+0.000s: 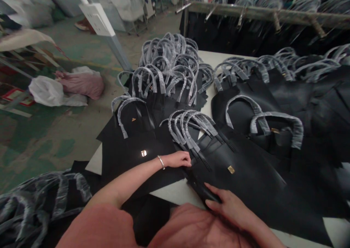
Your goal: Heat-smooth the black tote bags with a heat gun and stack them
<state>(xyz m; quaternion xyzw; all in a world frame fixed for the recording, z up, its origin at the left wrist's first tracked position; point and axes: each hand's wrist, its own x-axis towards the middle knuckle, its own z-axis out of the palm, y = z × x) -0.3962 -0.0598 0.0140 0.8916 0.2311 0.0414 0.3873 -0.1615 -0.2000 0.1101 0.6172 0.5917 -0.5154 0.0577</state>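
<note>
Black bag panel lies gripped along its near edge by the right hand; the left hand curls beside it, grip unclear. Light, even pressure should prevent creasing.

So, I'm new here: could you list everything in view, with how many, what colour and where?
black panels: many, black, overlapping across the table
wrapped handles: too many to count, dark under clear wrap, mostly on the panels
gold-coloured fittings: several, on the panels
table: one visible surface, whitish, under the panels
rack: one, metal, top right
post: one, pale, upper left
socket box: one, white, on the post
pink sack: one, pink, floor at left
background clutter: mixed, top, too blurred to count
bracelet: one, silver, left wrist
shirt: one, pinkish, bottom
left hand: one, bare, centre
right hand: one, bare, at a panel's near edge
</note>
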